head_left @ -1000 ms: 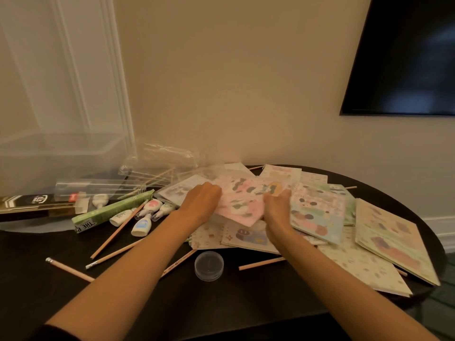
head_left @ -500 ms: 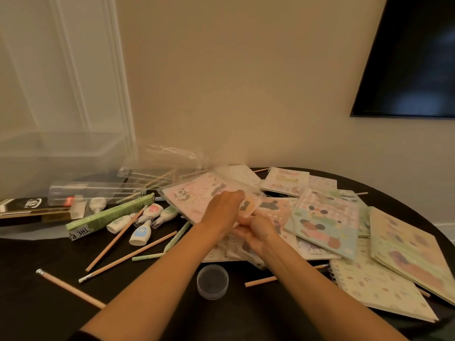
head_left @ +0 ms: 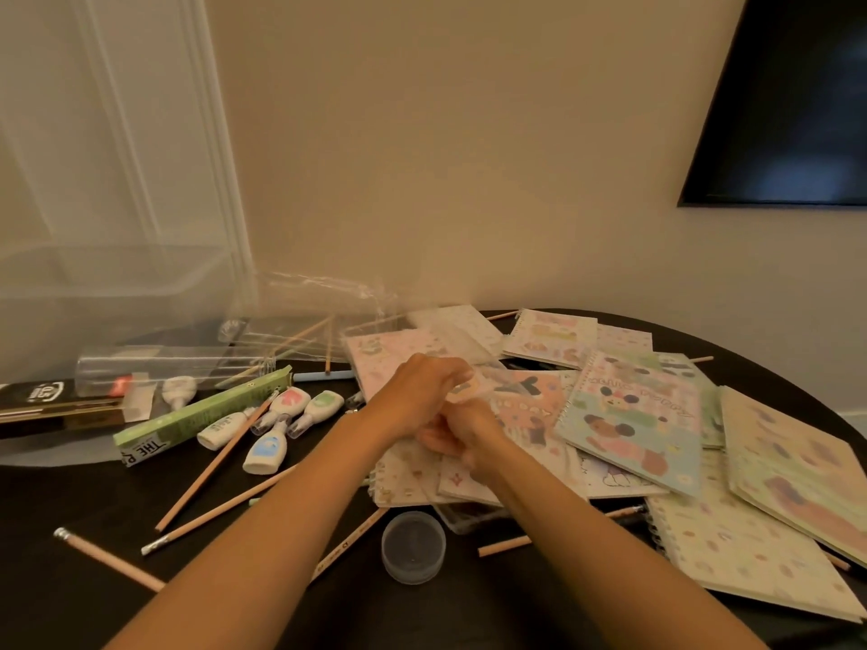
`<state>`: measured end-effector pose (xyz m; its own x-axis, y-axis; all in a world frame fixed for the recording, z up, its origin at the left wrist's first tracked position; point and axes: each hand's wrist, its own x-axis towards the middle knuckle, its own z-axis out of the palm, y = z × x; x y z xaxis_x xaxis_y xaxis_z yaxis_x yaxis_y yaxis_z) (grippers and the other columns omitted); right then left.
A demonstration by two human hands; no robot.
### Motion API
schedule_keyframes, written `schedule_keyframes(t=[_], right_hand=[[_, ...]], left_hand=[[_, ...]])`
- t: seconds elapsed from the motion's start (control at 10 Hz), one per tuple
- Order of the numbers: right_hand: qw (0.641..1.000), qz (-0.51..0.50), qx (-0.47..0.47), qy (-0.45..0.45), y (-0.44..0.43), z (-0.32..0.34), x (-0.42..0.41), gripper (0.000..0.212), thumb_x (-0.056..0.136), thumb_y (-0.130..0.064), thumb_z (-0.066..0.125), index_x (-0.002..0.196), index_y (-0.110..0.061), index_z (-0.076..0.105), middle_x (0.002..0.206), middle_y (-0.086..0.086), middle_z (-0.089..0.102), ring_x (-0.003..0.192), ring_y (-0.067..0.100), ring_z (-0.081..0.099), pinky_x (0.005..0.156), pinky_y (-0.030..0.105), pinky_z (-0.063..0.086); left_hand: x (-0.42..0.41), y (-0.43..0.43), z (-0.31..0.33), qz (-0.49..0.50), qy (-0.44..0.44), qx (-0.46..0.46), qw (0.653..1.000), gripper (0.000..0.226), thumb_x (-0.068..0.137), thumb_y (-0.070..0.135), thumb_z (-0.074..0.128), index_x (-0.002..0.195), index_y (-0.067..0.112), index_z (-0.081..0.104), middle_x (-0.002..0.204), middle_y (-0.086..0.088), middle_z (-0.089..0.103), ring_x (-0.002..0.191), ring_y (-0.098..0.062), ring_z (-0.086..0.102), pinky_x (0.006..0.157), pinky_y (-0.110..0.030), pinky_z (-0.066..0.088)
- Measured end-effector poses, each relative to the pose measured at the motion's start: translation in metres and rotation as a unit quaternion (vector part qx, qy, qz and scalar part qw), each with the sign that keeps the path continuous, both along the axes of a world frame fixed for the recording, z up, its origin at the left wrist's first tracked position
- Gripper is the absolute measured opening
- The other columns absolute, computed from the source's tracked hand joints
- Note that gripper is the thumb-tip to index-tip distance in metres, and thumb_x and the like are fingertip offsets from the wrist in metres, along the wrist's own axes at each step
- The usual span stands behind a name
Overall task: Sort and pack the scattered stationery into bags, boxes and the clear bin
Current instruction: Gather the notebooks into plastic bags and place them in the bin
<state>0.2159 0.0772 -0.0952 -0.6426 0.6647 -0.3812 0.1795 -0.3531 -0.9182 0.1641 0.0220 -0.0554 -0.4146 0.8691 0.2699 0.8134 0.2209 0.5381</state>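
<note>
Notebooks lay heaped on the counter; above them the left hand and right hand pinched a clear bag with curled fingers — slick film might slip, or snag and scatter the pile.

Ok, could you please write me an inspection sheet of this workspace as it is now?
Surface: dark round table, crowded.
Job's things: notebooks piled right; pencils, correction tapes and green box scattered left; clear bin and clear bags at back left.
Clutter: round clear tub at front; black box at far left.
Hands: left hand pinches a clear packet over the pile; right hand just below it, grip blurred.
Cables: nothing seen.
Surroundings: beige wall, dark screen upper right.
</note>
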Motion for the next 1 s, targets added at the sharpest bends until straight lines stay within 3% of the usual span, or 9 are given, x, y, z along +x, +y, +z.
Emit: schedule_keyframes(t=[0.1,0.3,0.4,0.5,0.6,0.7,0.8,0.9,1.0], right_hand=[[1.0,0.025,0.01,-0.011,0.008,0.004,0.014,0.021,0.095,-0.005,0.047,0.075,-0.007,0.052,0.05,0.001,0.061,0.037,0.007,0.058,0.038,0.016,0.045],[0.997,0.066,0.022,0.022,0.011,0.016,0.019,0.027,0.095,0.003,0.038,0.073,-0.01,0.046,0.034,-0.01,0.052,0.029,-0.001,0.049,0.032,0.012,0.039],[0.994,0.104,0.013,-0.044,0.014,0.019,0.021,0.029,0.097,-0.004,0.039,0.071,-0.005,0.051,0.061,0.004,0.063,0.061,0.009,0.068,0.057,0.014,0.052],[0.989,0.104,0.047,-0.098,0.019,0.025,0.031,0.038,0.099,-0.012,0.042,0.065,-0.001,0.054,0.068,0.011,0.065,0.061,0.019,0.069,0.058,0.022,0.054],[0.977,0.085,0.17,-0.095,0.026,0.031,0.05,0.026,0.094,-0.011,0.048,0.072,-0.002,0.059,0.058,0.01,0.061,0.04,0.012,0.059,0.045,0.021,0.052],[0.966,0.108,0.207,-0.107,0.039,0.041,0.073,0.016,0.09,-0.011,0.058,0.084,0.002,0.064,0.061,0.01,0.062,0.04,0.008,0.059,0.043,0.018,0.051],[0.962,0.117,0.212,-0.127,0.062,0.055,0.092,0.014,0.086,-0.009,0.063,0.088,0.005,0.065,0.063,0.012,0.065,0.042,0.01,0.061,0.043,0.017,0.05],[0.957,0.091,0.229,-0.151,0.091,0.063,0.105,0.008,0.083,-0.005,0.066,0.088,0.001,0.067,0.067,0.012,0.067,0.049,0.011,0.064,0.045,0.018,0.051],[0.941,0.031,0.285,-0.177,0.13,0.059,0.105,0.004,0.083,-0.005,0.065,0.08,-0.006,0.066,0.073,0.01,0.067,0.056,0.011,0.064,0.049,0.02,0.053]], left_hand=[[0.001,0.001,0.0,-0.004,-0.009,0.0,1.0,0.029,0.097,0.019,0.043,0.111,0.006,0.065,0.112,-0.013,0.065,0.107,-0.026,0.056,0.091,-0.036,0.041],[0.006,-0.004,0.001,-0.017,0.039,-0.049,0.998,0.03,0.093,0.021,0.053,0.12,0.011,0.06,0.122,-0.008,0.061,0.116,-0.024,0.051,0.094,-0.03,0.038],[0.006,-0.003,0.002,-0.013,0.02,-0.039,0.999,0.029,0.097,0.021,0.044,0.106,0.004,0.065,0.108,-0.013,0.065,0.104,-0.027,0.055,0.086,-0.033,0.04],[0.008,0.0,0.002,-0.014,0.026,-0.048,0.998,0.032,0.097,0.023,0.044,0.091,0.002,0.067,0.094,-0.012,0.067,0.09,-0.024,0.055,0.077,-0.033,0.042],[0.011,0.004,0.005,-0.008,-0.018,-0.056,0.998,0.043,0.092,0.038,0.047,0.071,0.005,0.065,0.071,-0.008,0.062,0.067,-0.017,0.05,0.062,-0.03,0.037],[0.013,0.017,0.014,0.035,-0.085,-0.033,0.995,0.044,0.093,0.036,0.043,0.078,0.002,0.067,0.084,-0.013,0.066,0.082,-0.029,0.058,0.075,-0.037,0.044],[0.013,0.035,0.024,0.062,-0.06,-0.004,0.996,0.032,0.093,0.016,0.041,0.065,0.009,0.055,0.073,-0.01,0.058,0.084,-0.031,0.056,0.07,-0.035,0.04],[0.013,0.06,0.03,0.085,-0.073,0.007,0.994,0.03,0.092,0.006,0.038,0.101,0.009,0.067,0.116,-0.013,0.06,0.112,-0.03,0.052,0.092,-0.033,0.041],[0.01,0.096,0.031,0.102,-0.084,-0.015,0.991,0.028,0.089,0.003,0.037,0.092,0.011,0.064,0.108,-0.014,0.056,0.101,-0.03,0.052,0.084,-0.029,0.04]])
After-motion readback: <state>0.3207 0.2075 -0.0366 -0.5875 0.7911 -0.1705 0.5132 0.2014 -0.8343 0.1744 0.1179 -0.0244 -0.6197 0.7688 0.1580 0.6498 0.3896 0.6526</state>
